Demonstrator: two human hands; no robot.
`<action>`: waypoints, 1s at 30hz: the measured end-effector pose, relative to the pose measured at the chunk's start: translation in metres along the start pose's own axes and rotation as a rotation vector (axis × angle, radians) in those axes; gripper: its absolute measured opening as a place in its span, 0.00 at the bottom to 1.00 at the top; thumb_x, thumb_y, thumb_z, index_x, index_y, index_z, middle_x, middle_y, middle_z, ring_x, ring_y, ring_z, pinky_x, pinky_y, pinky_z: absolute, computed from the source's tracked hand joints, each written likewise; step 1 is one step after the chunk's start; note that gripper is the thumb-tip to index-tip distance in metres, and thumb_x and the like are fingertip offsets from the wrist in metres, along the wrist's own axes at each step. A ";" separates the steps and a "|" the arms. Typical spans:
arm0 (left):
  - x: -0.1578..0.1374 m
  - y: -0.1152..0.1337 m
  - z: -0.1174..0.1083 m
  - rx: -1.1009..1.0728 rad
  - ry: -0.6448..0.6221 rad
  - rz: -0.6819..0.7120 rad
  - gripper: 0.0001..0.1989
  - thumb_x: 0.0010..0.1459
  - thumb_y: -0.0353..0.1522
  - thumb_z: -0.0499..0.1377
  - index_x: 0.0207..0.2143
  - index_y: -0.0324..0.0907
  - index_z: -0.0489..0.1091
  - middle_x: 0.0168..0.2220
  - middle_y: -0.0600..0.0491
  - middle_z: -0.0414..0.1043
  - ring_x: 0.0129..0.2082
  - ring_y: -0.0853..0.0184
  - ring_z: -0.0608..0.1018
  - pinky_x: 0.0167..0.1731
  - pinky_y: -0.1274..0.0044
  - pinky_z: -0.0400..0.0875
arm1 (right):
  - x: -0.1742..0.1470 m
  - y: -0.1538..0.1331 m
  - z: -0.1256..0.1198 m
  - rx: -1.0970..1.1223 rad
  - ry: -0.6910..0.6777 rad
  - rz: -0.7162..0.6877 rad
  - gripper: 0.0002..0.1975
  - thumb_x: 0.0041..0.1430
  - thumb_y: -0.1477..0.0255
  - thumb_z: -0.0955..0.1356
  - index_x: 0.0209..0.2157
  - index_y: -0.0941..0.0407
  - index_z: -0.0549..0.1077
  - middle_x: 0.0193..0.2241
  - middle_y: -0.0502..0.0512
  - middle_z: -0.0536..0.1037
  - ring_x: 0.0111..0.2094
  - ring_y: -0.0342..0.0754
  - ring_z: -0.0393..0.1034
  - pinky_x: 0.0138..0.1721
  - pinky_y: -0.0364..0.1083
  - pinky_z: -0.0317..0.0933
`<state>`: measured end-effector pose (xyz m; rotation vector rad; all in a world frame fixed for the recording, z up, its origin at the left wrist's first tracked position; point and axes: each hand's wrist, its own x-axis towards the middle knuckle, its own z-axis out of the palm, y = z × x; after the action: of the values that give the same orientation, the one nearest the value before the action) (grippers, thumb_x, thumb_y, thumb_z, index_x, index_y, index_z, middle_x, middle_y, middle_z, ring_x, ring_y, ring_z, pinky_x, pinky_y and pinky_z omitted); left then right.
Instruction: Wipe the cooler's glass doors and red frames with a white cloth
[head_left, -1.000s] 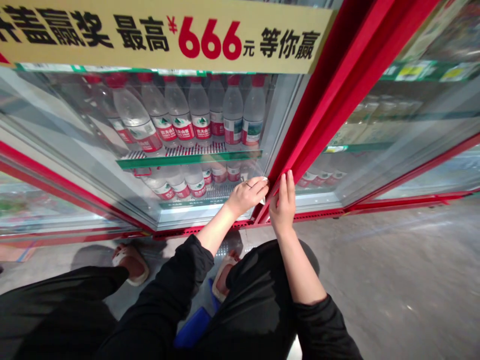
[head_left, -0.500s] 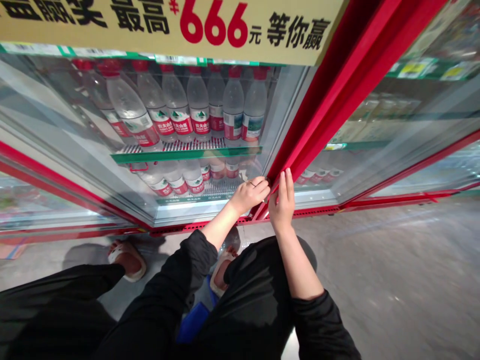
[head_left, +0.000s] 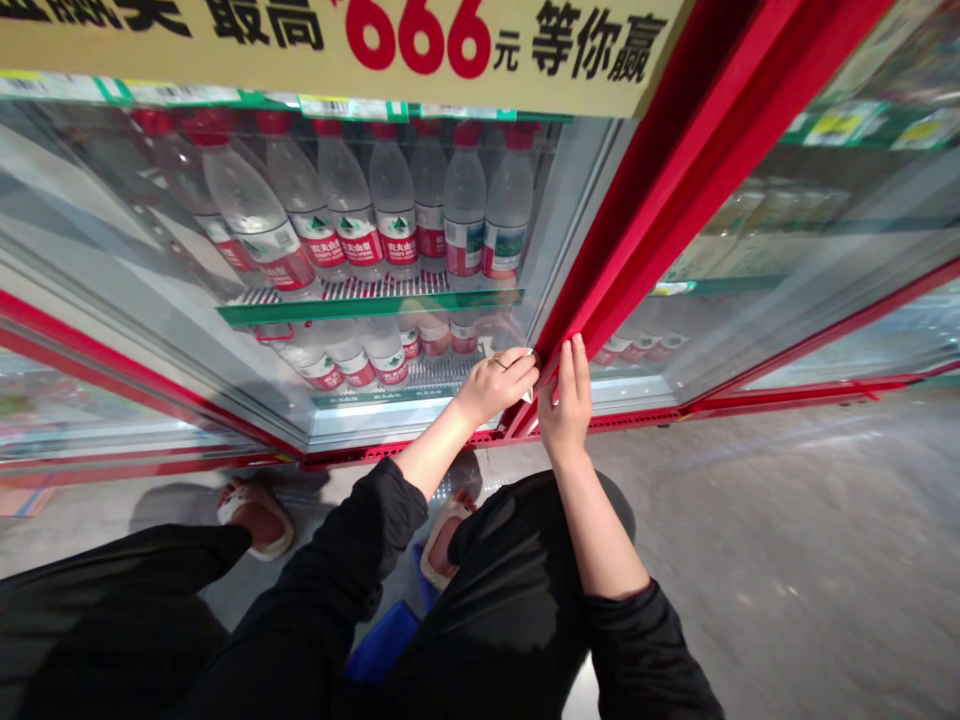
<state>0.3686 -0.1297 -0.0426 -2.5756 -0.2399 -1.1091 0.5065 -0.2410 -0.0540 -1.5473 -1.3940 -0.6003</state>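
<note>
Fingers [head_left: 512, 370] of the left hand [head_left: 486, 388] curl closed, in the head view, on a small scrap of thin white material [head_left: 529, 394], its edges poking out beside the fingertips, close against the lower part of a tall red upright post [head_left: 667, 200]. Just to its right, the right hand [head_left: 568, 410] is open, its straight fingers held together and laid along the post. Beyond the left hand, behind glass, clear plastic bottles with red caps and red-and-white labels [head_left: 400, 215] stand in rows, with more on a lower level behind a long green shelf edge [head_left: 371, 305]. Farther above both hands runs a pale yellow banner with black characters and a red 666 [head_left: 517, 90]. Nearer the body than the hands are black trousers [head_left: 517, 600], a cream open-toed shoe [head_left: 277, 530], a partly hidden blue object [head_left: 384, 640] and, to the right, smooth grey floor [head_left: 787, 520].
</note>
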 end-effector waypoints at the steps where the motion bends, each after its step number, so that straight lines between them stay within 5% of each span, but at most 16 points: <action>1: 0.004 0.001 0.001 -0.002 0.003 0.012 0.11 0.73 0.24 0.58 0.43 0.42 0.81 0.49 0.49 0.85 0.57 0.63 0.83 0.52 0.74 0.81 | 0.000 0.000 0.000 0.007 -0.007 -0.001 0.30 0.78 0.74 0.57 0.78 0.51 0.56 0.75 0.66 0.66 0.76 0.55 0.62 0.76 0.60 0.62; 12: -0.052 -0.029 -0.034 0.034 -0.119 0.113 0.08 0.70 0.23 0.63 0.44 0.42 0.81 0.46 0.50 0.86 0.50 0.66 0.86 0.49 0.74 0.83 | -0.008 -0.016 -0.004 0.024 -0.139 -0.044 0.35 0.71 0.79 0.56 0.77 0.53 0.56 0.75 0.67 0.66 0.79 0.56 0.56 0.76 0.63 0.62; 17: -0.032 -0.023 -0.036 0.098 0.044 0.024 0.08 0.72 0.25 0.61 0.47 0.42 0.81 0.48 0.49 0.86 0.52 0.64 0.85 0.46 0.75 0.83 | -0.009 -0.018 0.000 0.046 -0.164 -0.033 0.35 0.70 0.79 0.57 0.77 0.52 0.56 0.76 0.66 0.65 0.79 0.58 0.54 0.76 0.66 0.60; 21: -0.023 -0.016 -0.026 0.019 -0.030 0.062 0.09 0.71 0.23 0.60 0.43 0.40 0.80 0.47 0.48 0.85 0.53 0.64 0.85 0.49 0.75 0.83 | -0.011 -0.017 -0.001 0.061 -0.187 -0.016 0.36 0.70 0.79 0.57 0.77 0.52 0.57 0.76 0.64 0.65 0.79 0.58 0.53 0.78 0.65 0.57; 26: -0.058 -0.029 -0.037 -0.028 -0.062 0.097 0.13 0.73 0.23 0.56 0.44 0.42 0.80 0.46 0.50 0.86 0.51 0.64 0.85 0.48 0.75 0.83 | -0.015 -0.015 -0.003 0.033 -0.187 -0.106 0.41 0.70 0.83 0.57 0.81 0.52 0.48 0.78 0.64 0.60 0.81 0.58 0.48 0.78 0.64 0.58; 30: -0.079 -0.044 -0.062 -0.004 -0.045 -0.016 0.12 0.74 0.24 0.58 0.49 0.44 0.81 0.47 0.49 0.86 0.51 0.63 0.86 0.44 0.75 0.82 | -0.015 -0.017 0.001 0.006 -0.175 -0.110 0.45 0.69 0.84 0.57 0.82 0.49 0.41 0.79 0.62 0.56 0.81 0.60 0.45 0.77 0.68 0.58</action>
<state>0.2608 -0.1128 -0.0503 -2.6087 -0.2695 -1.0589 0.4866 -0.2490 -0.0621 -1.5563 -1.6194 -0.5363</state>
